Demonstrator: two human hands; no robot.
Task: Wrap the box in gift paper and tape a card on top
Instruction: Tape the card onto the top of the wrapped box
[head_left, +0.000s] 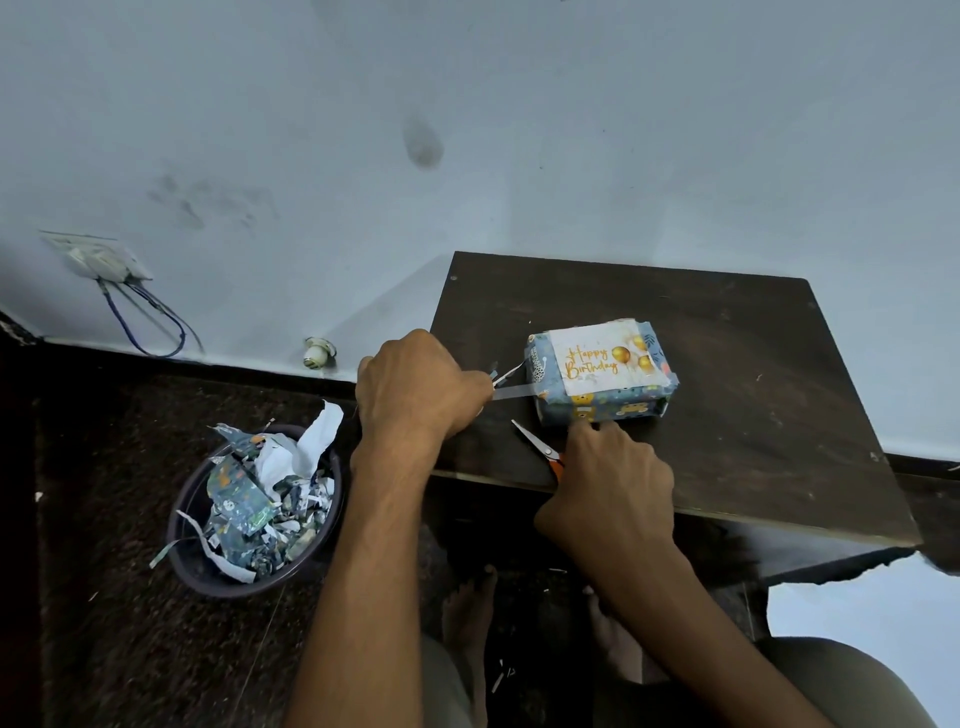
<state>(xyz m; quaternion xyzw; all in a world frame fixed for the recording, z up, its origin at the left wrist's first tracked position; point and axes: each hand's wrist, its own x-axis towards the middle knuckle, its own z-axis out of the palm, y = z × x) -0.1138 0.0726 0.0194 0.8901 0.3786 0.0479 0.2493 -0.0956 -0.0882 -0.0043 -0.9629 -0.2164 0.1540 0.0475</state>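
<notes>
Box (602, 400) wrapped, card (605, 358) on; left hand (415, 384) pinching tape (511, 392), right hand (613, 478) gripping scissors (537, 444); cutting left.

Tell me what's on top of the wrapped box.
A white "Happy Birthday" card with gold balloons lies flat on the wrapped box. Whatever the paper covers beneath it cannot be seen.

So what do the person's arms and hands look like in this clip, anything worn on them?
Both arms are bare from the frame edge to the wrist: no sleeves, gloves or watch. The left hand and right hand show no rings or wristbands on the sides facing the camera. The fingers are mostly hidden from view, so rings there cannot be ruled out.
</notes>
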